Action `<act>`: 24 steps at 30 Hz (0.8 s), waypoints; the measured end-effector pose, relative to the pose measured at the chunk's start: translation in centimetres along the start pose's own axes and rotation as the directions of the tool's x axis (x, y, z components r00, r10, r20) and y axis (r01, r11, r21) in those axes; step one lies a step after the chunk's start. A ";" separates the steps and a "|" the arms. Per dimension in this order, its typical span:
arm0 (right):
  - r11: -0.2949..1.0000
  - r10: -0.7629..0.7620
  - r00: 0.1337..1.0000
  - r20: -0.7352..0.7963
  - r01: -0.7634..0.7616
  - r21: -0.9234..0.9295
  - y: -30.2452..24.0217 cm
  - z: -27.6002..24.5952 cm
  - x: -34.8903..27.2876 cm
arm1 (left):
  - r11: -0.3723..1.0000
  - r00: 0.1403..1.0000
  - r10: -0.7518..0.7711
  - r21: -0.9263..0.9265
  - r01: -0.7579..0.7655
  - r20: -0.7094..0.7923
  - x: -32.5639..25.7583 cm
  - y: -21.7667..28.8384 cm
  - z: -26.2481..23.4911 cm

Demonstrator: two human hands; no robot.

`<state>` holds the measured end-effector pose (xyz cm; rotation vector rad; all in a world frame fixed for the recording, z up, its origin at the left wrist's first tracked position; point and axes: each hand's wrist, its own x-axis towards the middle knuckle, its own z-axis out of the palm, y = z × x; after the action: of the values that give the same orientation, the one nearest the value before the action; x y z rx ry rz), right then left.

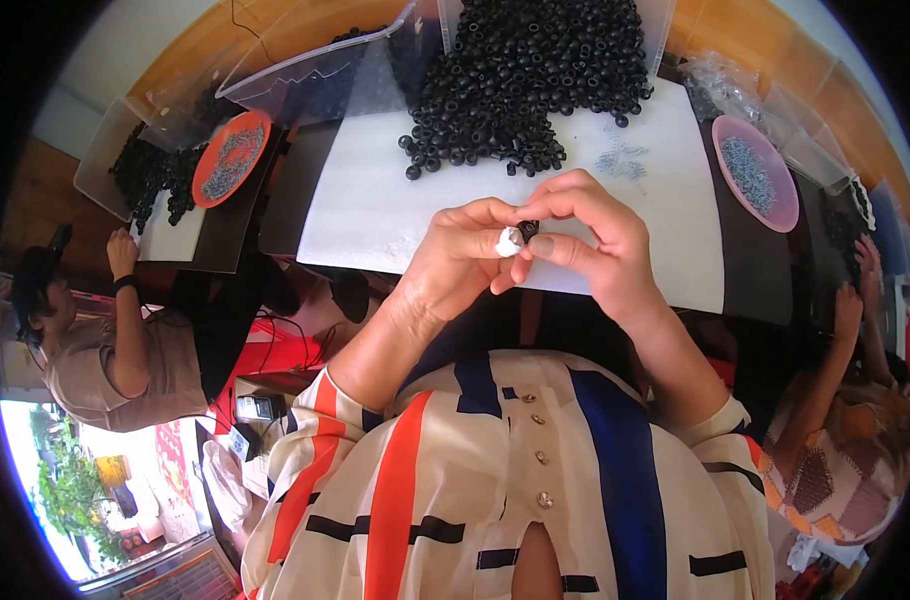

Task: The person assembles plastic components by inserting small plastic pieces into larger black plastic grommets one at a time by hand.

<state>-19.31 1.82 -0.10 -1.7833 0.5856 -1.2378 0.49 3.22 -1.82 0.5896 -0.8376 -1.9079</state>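
Observation:
Close in front of my chest, over the near edge of a white foam sheet, my two hands meet at a small round black piece. My right hand is closed, pinching it between thumb and fingertips. My left hand is closed against the piece's left side, its thumb tip wrapped in white tape. Fingers hide most of the piece. Beyond my hands spreads a heap of black hollow round pieces. Small silvery screw-like bits lie scattered to its right.
A clear plastic bin stands at the back left. An orange plate and a pink plate hold small grey metal parts on either side. One person works at the left, another at the right.

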 end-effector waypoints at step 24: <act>0.712 -0.166 0.985 -0.040 0.092 -0.696 1.2 -1.7 0.7 | 0.856 0.939 0.155 0.516 0.028 -0.308 -0.3 1.0 0.2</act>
<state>-20.45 0.02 -0.55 -2.4253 1.1144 -1.3017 1.09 3.19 -0.89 1.1666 -1.1255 -1.4475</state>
